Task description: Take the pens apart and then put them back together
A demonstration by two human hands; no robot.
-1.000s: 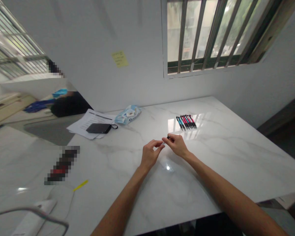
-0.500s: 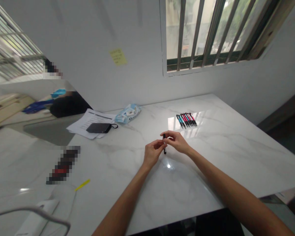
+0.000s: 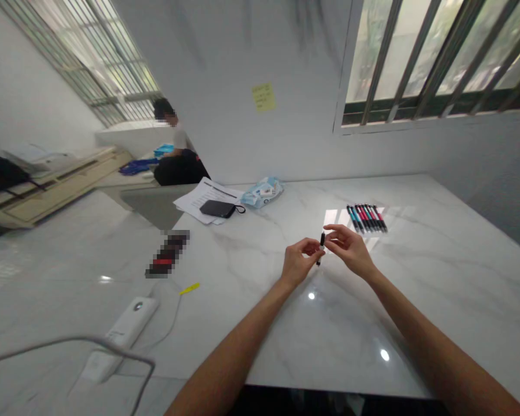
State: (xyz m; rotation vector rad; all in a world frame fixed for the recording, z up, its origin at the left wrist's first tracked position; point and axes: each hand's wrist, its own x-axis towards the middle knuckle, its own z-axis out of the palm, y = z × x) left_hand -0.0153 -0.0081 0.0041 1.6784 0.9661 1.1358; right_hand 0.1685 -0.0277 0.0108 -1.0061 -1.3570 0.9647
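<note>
Two hands work above the marble surface (image 3: 442, 277): the left hand (image 3: 300, 262) and right hand (image 3: 350, 252) close their grip on a slim black pen (image 3: 321, 249), held nearly upright. A row of colored pens (image 3: 366, 218) lies beyond them.

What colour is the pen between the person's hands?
The pen is mostly black, and it shows best in the head view.

An office-like workroom: a marble bench (image 3: 437, 300) carries printed papers (image 3: 208, 199) at eleven o'clock and a row of pens (image 3: 366, 218) at one o'clock, with a sticky note (image 3: 263, 97) on the white wall (image 3: 286, 150) and a barred window (image 3: 429, 58) above.
</note>
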